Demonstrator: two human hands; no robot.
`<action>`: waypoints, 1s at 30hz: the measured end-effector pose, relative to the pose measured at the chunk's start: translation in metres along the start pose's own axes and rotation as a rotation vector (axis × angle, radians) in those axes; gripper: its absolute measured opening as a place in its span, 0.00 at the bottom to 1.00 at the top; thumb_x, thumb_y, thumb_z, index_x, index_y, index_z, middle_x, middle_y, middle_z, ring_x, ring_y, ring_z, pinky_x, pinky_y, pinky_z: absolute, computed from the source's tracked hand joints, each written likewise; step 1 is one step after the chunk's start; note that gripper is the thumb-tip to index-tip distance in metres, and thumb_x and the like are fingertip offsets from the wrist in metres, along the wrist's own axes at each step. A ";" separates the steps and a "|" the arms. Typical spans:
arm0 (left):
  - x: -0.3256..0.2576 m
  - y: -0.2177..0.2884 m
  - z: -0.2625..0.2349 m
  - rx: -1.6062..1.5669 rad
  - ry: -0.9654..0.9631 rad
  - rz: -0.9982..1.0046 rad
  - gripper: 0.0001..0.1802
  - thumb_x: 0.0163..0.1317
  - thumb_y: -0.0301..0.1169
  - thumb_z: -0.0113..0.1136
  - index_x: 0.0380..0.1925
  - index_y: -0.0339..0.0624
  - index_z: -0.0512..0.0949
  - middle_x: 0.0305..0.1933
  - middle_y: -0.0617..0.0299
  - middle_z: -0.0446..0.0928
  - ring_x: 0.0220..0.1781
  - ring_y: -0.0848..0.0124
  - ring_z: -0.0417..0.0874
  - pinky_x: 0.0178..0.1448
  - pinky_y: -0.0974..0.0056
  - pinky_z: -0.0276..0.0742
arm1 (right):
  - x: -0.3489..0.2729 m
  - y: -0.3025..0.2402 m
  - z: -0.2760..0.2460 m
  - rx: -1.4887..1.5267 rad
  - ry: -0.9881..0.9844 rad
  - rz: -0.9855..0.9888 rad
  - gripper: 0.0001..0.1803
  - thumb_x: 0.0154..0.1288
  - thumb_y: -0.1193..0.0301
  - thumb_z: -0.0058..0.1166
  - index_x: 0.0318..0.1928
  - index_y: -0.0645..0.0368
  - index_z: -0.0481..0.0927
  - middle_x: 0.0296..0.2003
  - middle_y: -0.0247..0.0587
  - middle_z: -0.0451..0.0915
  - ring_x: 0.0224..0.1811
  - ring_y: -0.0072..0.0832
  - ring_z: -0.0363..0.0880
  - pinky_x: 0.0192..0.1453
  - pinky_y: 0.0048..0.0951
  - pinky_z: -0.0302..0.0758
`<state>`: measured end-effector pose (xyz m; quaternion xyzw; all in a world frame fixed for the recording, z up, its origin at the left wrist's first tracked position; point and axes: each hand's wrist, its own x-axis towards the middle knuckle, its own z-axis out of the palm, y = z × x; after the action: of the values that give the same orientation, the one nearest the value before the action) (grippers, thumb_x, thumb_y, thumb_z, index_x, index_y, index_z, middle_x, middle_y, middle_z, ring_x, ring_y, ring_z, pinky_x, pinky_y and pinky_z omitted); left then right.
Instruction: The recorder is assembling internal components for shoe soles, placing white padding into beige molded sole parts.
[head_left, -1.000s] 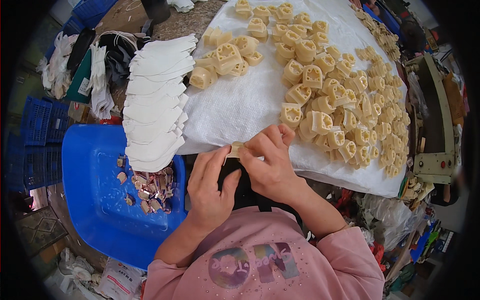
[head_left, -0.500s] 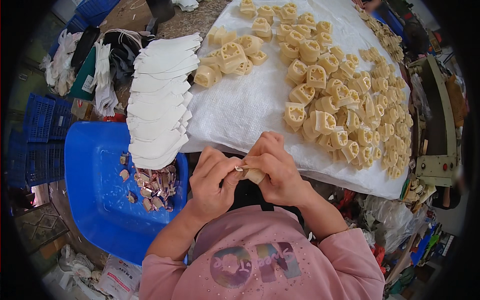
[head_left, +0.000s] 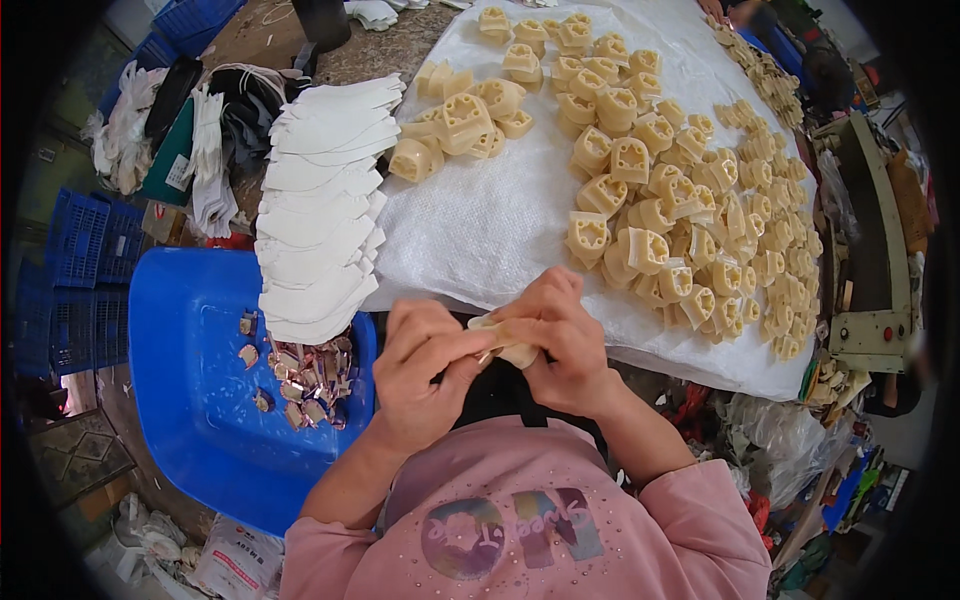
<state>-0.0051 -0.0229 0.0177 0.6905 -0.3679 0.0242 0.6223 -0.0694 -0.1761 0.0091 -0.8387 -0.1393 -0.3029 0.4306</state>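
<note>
In front of my chest, both hands work on one cream plastic shoe heel (head_left: 518, 355). My right hand (head_left: 563, 345) is closed round its right side, the thumb reaching across its top. From the other side, my left hand (head_left: 422, 365) presses thumb and forefinger together at its edge. A pale, thin flap (head_left: 482, 323) shows between the fingertips; whether it belongs to the heel or is a separate cover cannot be made out. Many like heels (head_left: 655, 250) with hollowed ends lie heaped beyond my right hand. A smaller cluster of heels (head_left: 462, 122) lies further off.
A white woven sheet (head_left: 450, 240) covers the table under the heels. Overlapping white cut pieces (head_left: 315, 215) hang from the table's left side over a blue tub (head_left: 190, 400) holding small shiny metallic-pink pieces (head_left: 315, 380). Blue crates (head_left: 85, 240) stand far left; a green machine frame (head_left: 870, 240) stands right.
My left forefinger has stretched across toward the right hand, over the heel's edge. The heel has tilted slightly, and more of the pale flap shows.
</note>
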 end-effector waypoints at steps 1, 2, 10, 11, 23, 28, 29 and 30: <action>-0.002 -0.004 -0.002 0.070 0.022 0.093 0.10 0.43 0.21 0.68 0.28 0.42 0.81 0.24 0.65 0.69 0.28 0.67 0.68 0.33 0.66 0.65 | 0.001 -0.001 -0.001 -0.002 0.000 0.000 0.17 0.41 0.82 0.57 0.36 0.57 0.75 0.35 0.35 0.75 0.33 0.33 0.69 0.43 0.35 0.57; -0.004 -0.007 -0.004 0.140 0.043 0.185 0.13 0.41 0.19 0.68 0.30 0.43 0.82 0.25 0.66 0.69 0.30 0.67 0.69 0.36 0.66 0.66 | 0.002 -0.003 -0.001 -0.076 -0.023 -0.025 0.16 0.42 0.81 0.59 0.36 0.57 0.75 0.35 0.35 0.75 0.34 0.34 0.69 0.44 0.36 0.57; -0.007 -0.015 -0.012 0.124 0.156 0.134 0.14 0.40 0.14 0.64 0.28 0.43 0.80 0.27 0.62 0.67 0.31 0.65 0.68 0.35 0.66 0.65 | 0.000 -0.023 -0.012 -0.085 -0.024 0.126 0.12 0.52 0.75 0.62 0.38 0.60 0.74 0.41 0.41 0.76 0.37 0.33 0.72 0.46 0.34 0.67; -0.006 -0.009 -0.008 0.044 0.161 0.117 0.14 0.41 0.14 0.64 0.28 0.43 0.80 0.27 0.62 0.67 0.31 0.65 0.68 0.35 0.66 0.65 | -0.011 -0.019 -0.005 0.297 0.026 0.428 0.11 0.57 0.74 0.59 0.40 0.61 0.74 0.43 0.41 0.76 0.40 0.30 0.73 0.47 0.32 0.69; -0.005 -0.004 0.009 0.090 -0.021 0.326 0.12 0.43 0.12 0.60 0.30 0.33 0.75 0.37 0.51 0.75 0.35 0.58 0.78 0.34 0.64 0.75 | -0.035 -0.026 0.000 1.008 0.343 0.758 0.13 0.72 0.72 0.40 0.48 0.69 0.71 0.46 0.47 0.76 0.49 0.30 0.76 0.52 0.33 0.76; -0.002 -0.001 0.012 0.244 -0.043 0.359 0.11 0.42 0.14 0.60 0.29 0.32 0.75 0.35 0.52 0.74 0.32 0.61 0.76 0.31 0.64 0.72 | -0.022 -0.035 0.000 0.831 0.266 0.754 0.14 0.70 0.73 0.39 0.49 0.70 0.71 0.44 0.47 0.77 0.46 0.32 0.78 0.50 0.32 0.76; 0.000 0.001 0.013 0.294 -0.054 0.379 0.11 0.42 0.15 0.61 0.30 0.31 0.75 0.35 0.52 0.73 0.31 0.62 0.75 0.31 0.64 0.71 | -0.019 -0.035 -0.001 0.766 0.242 0.737 0.14 0.69 0.73 0.40 0.49 0.69 0.72 0.43 0.47 0.78 0.44 0.31 0.79 0.48 0.30 0.77; 0.000 0.003 0.013 0.294 -0.055 0.379 0.11 0.42 0.15 0.61 0.30 0.31 0.75 0.35 0.52 0.73 0.31 0.62 0.75 0.31 0.64 0.71 | -0.018 -0.035 -0.003 0.766 0.244 0.738 0.14 0.69 0.73 0.40 0.49 0.69 0.72 0.43 0.47 0.78 0.44 0.31 0.79 0.48 0.30 0.77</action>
<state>-0.0117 -0.0339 0.0170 0.6927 -0.5002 0.1751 0.4892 -0.1016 -0.1568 0.0217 -0.5739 0.1147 -0.1542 0.7961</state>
